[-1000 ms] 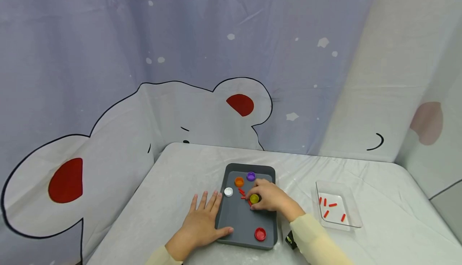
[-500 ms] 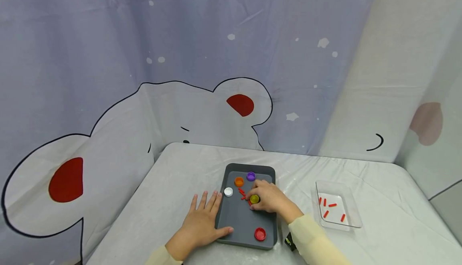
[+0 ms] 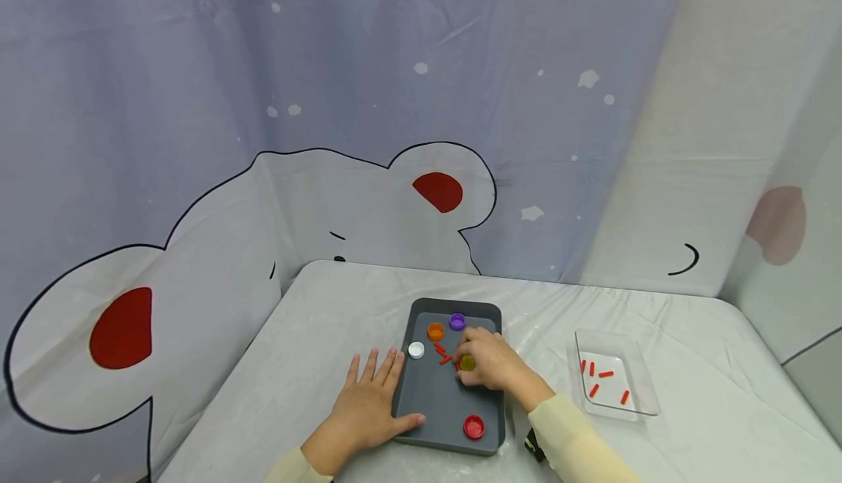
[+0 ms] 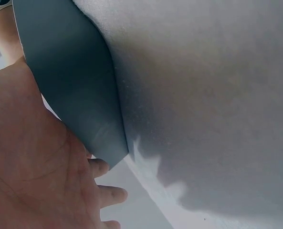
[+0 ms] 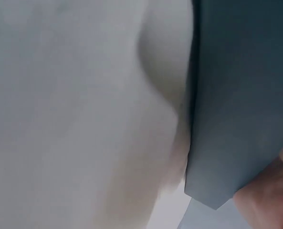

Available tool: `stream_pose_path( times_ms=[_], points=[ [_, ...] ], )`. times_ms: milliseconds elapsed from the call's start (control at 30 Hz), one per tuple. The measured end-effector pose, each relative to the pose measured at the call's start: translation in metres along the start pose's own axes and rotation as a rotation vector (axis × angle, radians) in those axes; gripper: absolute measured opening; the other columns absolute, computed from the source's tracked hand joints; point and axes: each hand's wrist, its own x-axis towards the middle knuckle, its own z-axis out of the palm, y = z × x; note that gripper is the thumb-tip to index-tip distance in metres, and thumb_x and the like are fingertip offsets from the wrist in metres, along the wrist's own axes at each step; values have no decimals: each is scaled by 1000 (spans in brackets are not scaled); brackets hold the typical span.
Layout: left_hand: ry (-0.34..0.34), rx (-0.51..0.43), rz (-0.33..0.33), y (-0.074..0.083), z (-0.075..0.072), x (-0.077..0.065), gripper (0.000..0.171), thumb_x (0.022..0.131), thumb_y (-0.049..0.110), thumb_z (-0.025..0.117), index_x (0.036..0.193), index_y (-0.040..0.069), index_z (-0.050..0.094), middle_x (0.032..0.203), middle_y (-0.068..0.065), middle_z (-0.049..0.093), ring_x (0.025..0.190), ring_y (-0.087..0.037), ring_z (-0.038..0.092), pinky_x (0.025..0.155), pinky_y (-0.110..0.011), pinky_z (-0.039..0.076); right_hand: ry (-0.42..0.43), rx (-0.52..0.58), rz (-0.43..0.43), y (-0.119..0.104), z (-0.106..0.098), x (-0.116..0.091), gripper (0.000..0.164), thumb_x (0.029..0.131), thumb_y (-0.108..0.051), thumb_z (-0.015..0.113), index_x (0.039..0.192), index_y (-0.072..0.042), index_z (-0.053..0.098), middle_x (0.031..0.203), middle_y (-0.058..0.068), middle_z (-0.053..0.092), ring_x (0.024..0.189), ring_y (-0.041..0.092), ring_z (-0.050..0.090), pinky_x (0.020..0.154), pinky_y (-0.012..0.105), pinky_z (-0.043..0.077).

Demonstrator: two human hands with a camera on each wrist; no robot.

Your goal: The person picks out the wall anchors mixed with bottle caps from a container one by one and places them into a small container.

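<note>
In the head view my left hand (image 3: 368, 406) lies with spread, straight fingers at the left side of a dark grey tray (image 3: 427, 424). Its fingertips and thumb meet the tray's rim. My right hand (image 3: 490, 361) reaches over the tray and holds a small round yellow cap (image 3: 467, 363) between thumb and fingers. Several short red sticks (image 3: 440, 349) lie beside the cap, one partly hidden by the fingers. The left wrist view has the left palm (image 4: 31, 152) beside the tray wall. Only part of the right hand (image 5: 270, 195) shows in the right wrist view; its fingertips are hidden.
Orange (image 3: 435, 332), purple (image 3: 457, 321) and white (image 3: 416, 350) caps sit in the tray's far part, a red cap (image 3: 473, 427) near its front. A clear plastic box (image 3: 647, 395) with several red sticks stands right. A black object (image 3: 533, 445) lies by the right sleeve.
My right hand has shifted the yellow cap slightly to the right, and a red stick beside it shows more fully. The left hand has stayed in place.
</note>
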Motion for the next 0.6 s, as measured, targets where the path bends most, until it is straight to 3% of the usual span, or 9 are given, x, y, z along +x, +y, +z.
stream_pose_path(
  times_ms=[233, 467, 600],
  points=[
    [-6, 10, 0, 0, 1, 2, 111, 84, 83, 50, 160, 6, 27, 165, -14, 29, 151, -45, 21, 120, -65, 9, 140, 167, -73, 6, -9, -6, 14, 80, -16, 82, 93, -11, 79, 99, -3, 61, 98, 19, 57, 89, 41, 50],
    [-25, 2, -9, 2, -2, 2, 110, 84, 82, 51, 160, 5, 28, 165, -14, 29, 151, -45, 20, 120, -65, 8, 288, 375, -59, 13, -24, -22, 16, 84, -11, 80, 100, -11, 78, 95, 7, 67, 84, 26, 62, 75, 36, 54],
    [-24, 3, -14, 2, -2, 1, 110, 84, 82, 52, 160, 5, 29, 165, -14, 29, 151, -45, 21, 120, -65, 8, 376, 445, -43, 17, -32, -35, 20, 84, -8, 81, 103, -14, 78, 89, 2, 69, 78, 19, 63, 71, 34, 55]
  ],
)
